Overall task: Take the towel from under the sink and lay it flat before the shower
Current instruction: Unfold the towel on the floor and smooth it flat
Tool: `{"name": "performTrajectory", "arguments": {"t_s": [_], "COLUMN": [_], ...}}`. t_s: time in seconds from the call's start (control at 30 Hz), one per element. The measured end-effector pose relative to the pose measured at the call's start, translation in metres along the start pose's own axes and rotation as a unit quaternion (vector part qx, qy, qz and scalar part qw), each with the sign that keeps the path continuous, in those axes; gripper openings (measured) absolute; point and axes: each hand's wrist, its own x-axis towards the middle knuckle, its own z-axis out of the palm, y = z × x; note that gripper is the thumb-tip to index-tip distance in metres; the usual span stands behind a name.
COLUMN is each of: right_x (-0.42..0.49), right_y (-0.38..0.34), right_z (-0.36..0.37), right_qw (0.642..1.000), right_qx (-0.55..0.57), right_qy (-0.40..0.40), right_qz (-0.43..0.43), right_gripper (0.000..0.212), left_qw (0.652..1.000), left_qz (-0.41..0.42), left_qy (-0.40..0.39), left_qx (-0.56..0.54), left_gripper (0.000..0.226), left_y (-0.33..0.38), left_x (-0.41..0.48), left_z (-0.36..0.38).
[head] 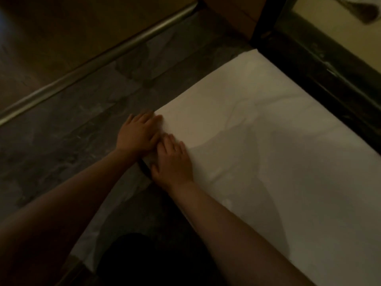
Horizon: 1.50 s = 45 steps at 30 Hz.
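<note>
Nearest the camera, a dark shape [148,263], probably the person's knee or clothing, sat low in the dim view, with both bare forearms reaching away from it. The right hand [173,162] lay palm-down on the towel [257,141] close to its near-left edge, fingers straight and spread, pressing rather than gripping. Just beyond and touching it, the left hand [139,134] rested flat at the towel's left corner, fingers likewise extended and gripping nothing, its heel over the dark marbled floor [61,145]. The white towel was out of its storage place and opened across the floor, its far long edge running just beside the black shower threshold [309,79]. Faint creases crossed its middle and a shadow covered its near part. Judging by this, fetching and unfolding were done, and what remained looked like the last smoothing of the left edge and those creases. Whether the towel's near-right end lay flat could not be told, since it ran out of the frame. Farther off to the left, a metal strip [99,58] crossed the floor diagonally.
</note>
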Motion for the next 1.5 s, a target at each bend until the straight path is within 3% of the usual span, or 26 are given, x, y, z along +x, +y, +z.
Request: {"name": "performTrajectory", "arguments": {"t_s": [0.1, 0.23, 0.47, 0.73, 1.0, 1.23, 1.5], "right_x": [-0.009, -0.041, -0.141, -0.285, -0.408, -0.420, -0.435], "right_y": [0.021, 0.066, 0.145, 0.192, 0.174, 0.146, 0.149], "right_z": [-0.025, -0.061, -0.099, -0.097, -0.045, 0.010, 0.034], "right_qw": [0.999, 0.998, 0.977, 0.904, 0.808, 0.805, 0.781], "right_qx": [0.022, -0.029, -0.068, -0.050, -0.007, 0.022, -0.005], "right_qy": [0.038, 0.019, 0.049, 0.115, 0.259, 0.249, 0.207], "right_qz": [0.012, 0.053, 0.195, 0.408, 0.530, 0.538, 0.590], "right_gripper": [0.051, 0.056, 0.057, 0.059, 0.056, 0.059, 0.063], "left_qw": [0.999, 0.997, 0.970, 0.902, 0.815, 0.765, 0.779], "left_qz": [0.018, 0.063, 0.235, 0.430, 0.579, 0.639, 0.614], "left_qy": [0.033, 0.039, 0.025, -0.018, -0.031, -0.066, -0.085], "left_qx": [-0.013, -0.036, -0.058, -0.037, -0.004, 0.049, 0.092], "left_gripper": [0.061, 0.050, 0.058, 0.052, 0.042, 0.050, 0.059], "left_y": [0.033, 0.089, 0.207, 0.339, 0.409, 0.423, 0.422], "left_x": [0.002, 0.003, -0.002, -0.044, -0.115, -0.172, -0.195], "left_z": [-0.011, -0.011, -0.007, 0.010, 0.060, 0.116, 0.138]}}
